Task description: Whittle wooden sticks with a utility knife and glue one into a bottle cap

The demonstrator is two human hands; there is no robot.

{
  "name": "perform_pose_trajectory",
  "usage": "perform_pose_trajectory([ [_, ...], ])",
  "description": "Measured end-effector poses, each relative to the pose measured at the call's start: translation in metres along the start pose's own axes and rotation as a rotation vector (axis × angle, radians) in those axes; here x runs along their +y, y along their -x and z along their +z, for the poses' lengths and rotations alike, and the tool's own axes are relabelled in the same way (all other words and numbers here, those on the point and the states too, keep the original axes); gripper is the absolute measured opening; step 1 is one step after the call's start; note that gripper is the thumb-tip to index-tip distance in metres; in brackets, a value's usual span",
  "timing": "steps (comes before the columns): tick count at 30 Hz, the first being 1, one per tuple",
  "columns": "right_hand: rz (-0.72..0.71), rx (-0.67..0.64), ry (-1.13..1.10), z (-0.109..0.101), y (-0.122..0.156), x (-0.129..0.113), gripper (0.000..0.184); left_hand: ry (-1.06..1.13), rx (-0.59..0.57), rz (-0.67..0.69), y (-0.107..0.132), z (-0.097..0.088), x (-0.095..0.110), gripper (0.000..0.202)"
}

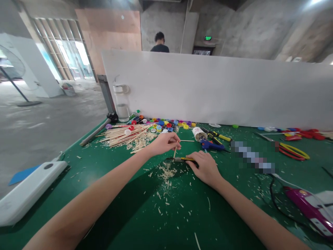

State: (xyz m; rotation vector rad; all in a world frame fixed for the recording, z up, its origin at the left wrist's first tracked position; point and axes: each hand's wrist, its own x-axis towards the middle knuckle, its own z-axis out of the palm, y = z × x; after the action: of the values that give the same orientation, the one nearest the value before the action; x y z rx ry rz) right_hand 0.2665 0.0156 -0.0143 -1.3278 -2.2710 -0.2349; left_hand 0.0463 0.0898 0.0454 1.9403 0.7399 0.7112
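Green table (213,225); left fingers (173,136) pinch thin pale stick (175,152), right fingers (194,156) grip yellow-black knife (184,159).

Left fingers (174,136) hold a stick (175,152), right fingers (195,156) a knife (186,159)

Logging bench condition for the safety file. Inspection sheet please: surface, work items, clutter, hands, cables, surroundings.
Surface: green table, littered with wood shavings.
Work items: short wooden stick; yellow-and-black utility knife, blade by the stick's lower end, contact unclear.
Clutter: loose wooden sticks, bottle caps, blue glue gun.
Hands: left hand pinches the stick; right hand grips the knife.
Cables: black cable and white cable near magenta device.
Surroundings: white partition, person beyond it; pedestal fan at far left.
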Motion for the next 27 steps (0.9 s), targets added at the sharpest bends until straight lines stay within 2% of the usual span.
perform_pose_trajectory([
  [4, 0.029, 0.036, 0.000, -0.0007, 0.0000, 0.0019, 0.019, -0.024, 0.000, 0.014, 0.0018, -0.0012, -0.0020, 0.009],
  [10, -0.033, -0.046, -0.012, 0.0003, -0.0038, 0.0039, 0.013, -0.095, -0.023, 0.054, 0.0027, -0.0046, 0.0002, 0.011],
  [17, 0.022, 0.073, -0.002, 0.0001, 0.0009, 0.0029, 0.021, -0.103, -0.009, 0.060, 0.0020, -0.0067, -0.0021, 0.016],
  [23, -0.035, -0.012, 0.009, 0.0013, -0.0013, 0.0057, 0.017, -0.108, -0.021, 0.063, 0.0036, -0.0047, 0.0030, 0.014],
  [27, -0.039, 0.007, 0.029, 0.0002, 0.0011, 0.0019, 0.018, -0.175, -0.010, 0.057, 0.0023, -0.0066, 0.0028, 0.015],
])
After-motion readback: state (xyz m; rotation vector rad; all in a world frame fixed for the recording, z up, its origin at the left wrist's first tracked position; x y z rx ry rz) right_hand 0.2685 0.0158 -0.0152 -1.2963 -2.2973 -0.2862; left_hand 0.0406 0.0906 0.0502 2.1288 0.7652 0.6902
